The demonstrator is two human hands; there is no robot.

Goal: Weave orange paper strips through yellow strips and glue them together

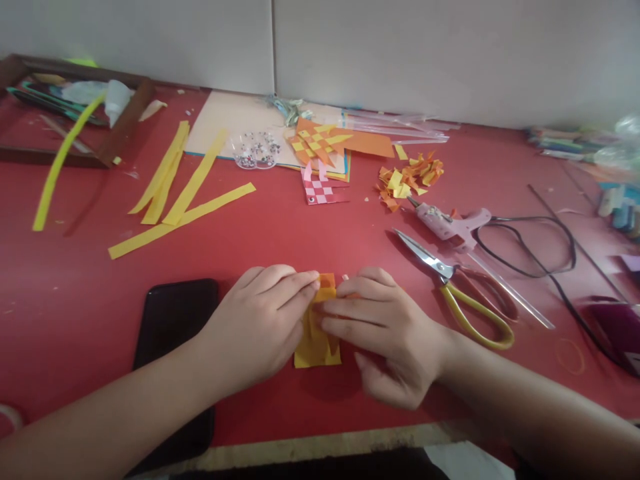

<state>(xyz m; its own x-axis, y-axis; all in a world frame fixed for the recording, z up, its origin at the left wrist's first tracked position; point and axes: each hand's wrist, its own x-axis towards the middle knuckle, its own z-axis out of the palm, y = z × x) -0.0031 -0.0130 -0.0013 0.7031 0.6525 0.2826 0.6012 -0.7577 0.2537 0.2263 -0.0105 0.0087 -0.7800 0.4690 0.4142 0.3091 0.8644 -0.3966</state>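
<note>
A small piece of folded yellow and orange paper strips point(319, 357) lies on the red table in front of me, partly covered by my fingers. My left hand point(267, 313) comes in from the left, its fingers closed together and gripping the paper's left side and upper edge; its thumb is hidden. From the right, my right hand point(387, 333) rests stretched fingers on the paper, with the thumb held apart below. A tiny pale scrap point(345, 277) shows by its upper fingers. Beside my left forearm is a black phone point(175, 320), partly covered by the arm.
Scissors point(443, 270) and a pink glue gun point(445, 223) with its cord lie right. Yellow strips point(185, 223) lie left. Behind are woven paper fish point(317, 190), googly eyes point(255, 150), paper scraps point(407, 177) and clear glue sticks point(400, 127). A wooden tray point(107, 153) stands back left.
</note>
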